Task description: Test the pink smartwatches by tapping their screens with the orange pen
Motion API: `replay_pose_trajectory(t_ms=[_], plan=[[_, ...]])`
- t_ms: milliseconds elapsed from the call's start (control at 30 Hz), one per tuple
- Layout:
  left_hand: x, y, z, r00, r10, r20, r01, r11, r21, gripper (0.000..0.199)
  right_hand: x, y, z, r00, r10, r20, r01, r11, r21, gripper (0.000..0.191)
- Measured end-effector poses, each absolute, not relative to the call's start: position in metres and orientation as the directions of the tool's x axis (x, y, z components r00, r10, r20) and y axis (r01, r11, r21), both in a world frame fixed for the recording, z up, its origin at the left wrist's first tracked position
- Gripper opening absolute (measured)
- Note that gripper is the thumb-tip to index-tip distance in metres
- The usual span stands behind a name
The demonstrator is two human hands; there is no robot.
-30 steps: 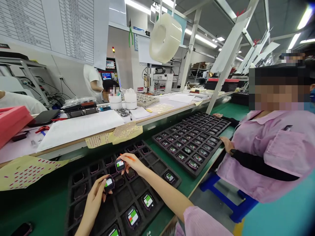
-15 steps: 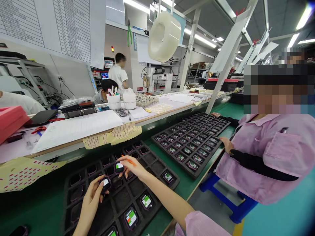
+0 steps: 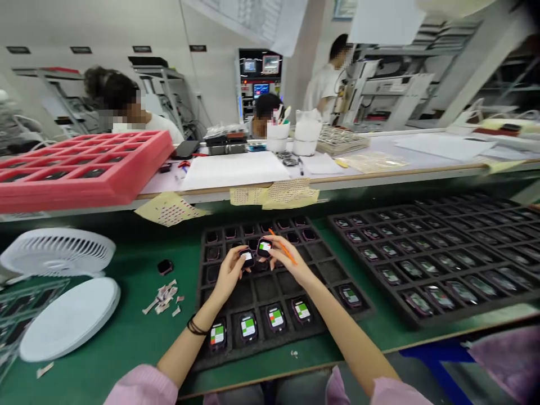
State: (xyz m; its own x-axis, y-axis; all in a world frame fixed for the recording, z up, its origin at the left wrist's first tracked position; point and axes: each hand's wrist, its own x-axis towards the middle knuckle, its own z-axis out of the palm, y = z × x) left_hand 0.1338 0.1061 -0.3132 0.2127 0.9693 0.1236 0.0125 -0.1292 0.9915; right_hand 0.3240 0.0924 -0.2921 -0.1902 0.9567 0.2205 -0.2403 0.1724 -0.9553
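Observation:
My left hand (image 3: 230,271) is closed around a smartwatch body (image 3: 247,258) with a lit screen. Close beside it, my right hand (image 3: 287,256) pinches a second smartwatch body (image 3: 264,247), its screen showing white, green and red. A thin orange stick (image 3: 283,246) also lies across the fingers of my right hand. Both hands are above a black foam tray (image 3: 261,341) divided into square pockets. In its near row sit several watches with lit green and white screens, such as one watch (image 3: 275,317). Dark-screened watches (image 3: 213,253) fill pockets at the back and left.
A second black tray (image 3: 415,320) full of watches lies to the right. At left are a white fan (image 3: 71,320), small paper scraps (image 3: 162,297) and a lone watch (image 3: 165,266). A raised shelf (image 3: 337,181) holds a red foam tray (image 3: 126,188). Other people are beyond it.
My view has swung left, bringing the fan, the paper scraps and the red foam tray into sight. The co-worker at right is mostly out of frame. Both hands still hold their watches, now closer together.

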Motion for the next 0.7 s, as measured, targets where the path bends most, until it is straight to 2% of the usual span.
replay_pose_trajectory(t_ms=[167, 567, 700], plan=[[0.133, 0.104, -0.318, 0.232, 0.963, 0.134, 0.04, -0.148, 0.988, 0.049, 0.324, 0.09, -0.297, -0.194, 0.955, 0.226, -0.191, 0.189, -0.963, 0.037], [0.134, 0.102, -0.322, 0.221, 0.958, 0.181, -0.033, -0.179, 0.983, 0.042, 0.322, 0.084, -0.288, -0.163, 0.967, 0.195, -0.091, 0.182, -0.979, 0.032], [0.134, 0.102, -0.322, 0.197, 0.962, 0.187, -0.07, -0.176, 0.982, 0.039, 0.322, 0.083, -0.286, -0.149, 0.972, 0.184, -0.115, 0.168, -0.979, 0.03]])
